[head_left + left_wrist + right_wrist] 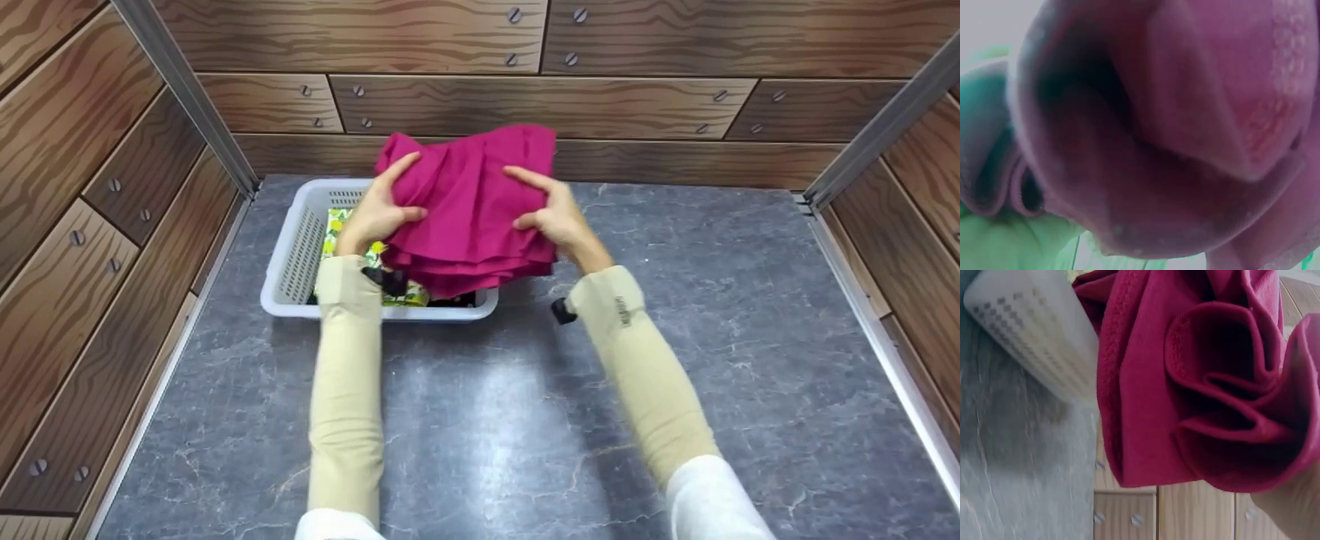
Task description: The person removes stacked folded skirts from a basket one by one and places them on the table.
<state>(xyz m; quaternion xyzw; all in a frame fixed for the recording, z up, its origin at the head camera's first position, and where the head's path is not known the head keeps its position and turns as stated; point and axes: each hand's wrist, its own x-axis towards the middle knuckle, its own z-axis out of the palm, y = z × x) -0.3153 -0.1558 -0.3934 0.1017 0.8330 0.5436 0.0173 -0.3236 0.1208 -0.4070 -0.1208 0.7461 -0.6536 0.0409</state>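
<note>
A folded magenta cloth (pixel 472 199) is held up between both hands, over the right part of a white plastic basket (pixel 279 289). My left hand (pixel 379 210) grips its left side, thumb on the near face. On the opposite side, my right hand (pixel 556 217) grips the cloth with thumb and fingers. Loose folds and a stitched hem show in the right wrist view, while the cloth (pixel 1185 112) fills most of the left wrist view. Inside the basket lies a lemon-print item (pixel 334 225) in yellow and green, with something dark partly hidden beside it.
The basket stands on a grey marbled floor (pixel 675 337) near the back wall. Wood-patterned panels (pixel 540 109) enclose the back and both sides, with metal strips along the corners and lower edges.
</note>
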